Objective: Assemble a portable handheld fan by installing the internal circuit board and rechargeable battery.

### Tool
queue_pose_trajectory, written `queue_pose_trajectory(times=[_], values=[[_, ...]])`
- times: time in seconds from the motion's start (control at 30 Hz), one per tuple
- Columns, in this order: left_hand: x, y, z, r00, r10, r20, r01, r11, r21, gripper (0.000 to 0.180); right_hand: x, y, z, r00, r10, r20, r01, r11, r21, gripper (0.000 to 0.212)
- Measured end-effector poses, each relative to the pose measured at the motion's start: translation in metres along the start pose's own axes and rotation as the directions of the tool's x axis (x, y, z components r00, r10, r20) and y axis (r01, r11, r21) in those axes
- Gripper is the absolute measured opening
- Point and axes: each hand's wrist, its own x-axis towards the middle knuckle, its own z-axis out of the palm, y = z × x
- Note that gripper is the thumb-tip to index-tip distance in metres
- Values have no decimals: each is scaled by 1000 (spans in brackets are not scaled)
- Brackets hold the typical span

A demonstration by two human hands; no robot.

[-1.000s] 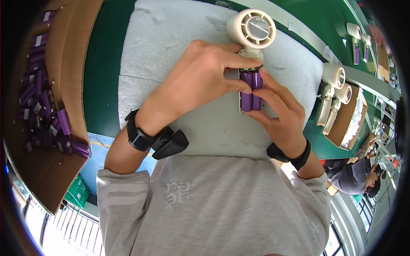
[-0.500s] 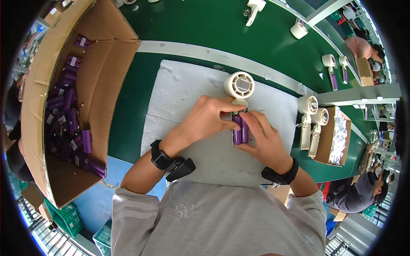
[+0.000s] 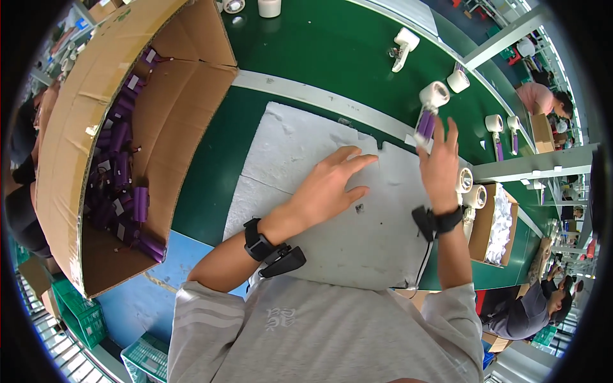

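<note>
A white handheld fan with a purple battery pack in its handle is on the green belt beyond the foam pad, slightly blurred. My right hand is right at the handle's lower end, fingers stretched out and apart, not wrapped round it. Over the white foam pad hovers my left hand, empty, with thumb and fingers spread. At the right edge of the pad, two more white fans are partly hidden behind my right hand and wrist.
On the left stands a big cardboard box holding several purple battery packs. A smaller carton with white pieces sits at the right. Farther along the belt lie other fans, near a metal post. Other people work at the far right.
The fan with the purple battery pack has gone from the pad between both hands to the belt at the far right. My right hand moved there and its fingers opened; my left let go.
</note>
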Motion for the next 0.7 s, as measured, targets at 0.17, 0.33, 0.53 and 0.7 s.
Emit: queue_pose_trajectory(times=[0.17,0.33,0.53,0.7], values=[[2,-5,-7,997,-6,-75,13,996,86,51,112,13,45,968,-3,252,-29,992,124,67],[9,5,-45,978,-26,-206,57,987,148,48,163,89,125,952,-194,238,186,981,55,64],[-26,-36,-180,761,-97,-641,507,705,496,54,100,-9,33,930,-299,215,293,954,63,24],[-63,-110,-276,359,-77,-930,932,79,353,68,-1,-44,-59,900,-256,354,110,917,383,23]])
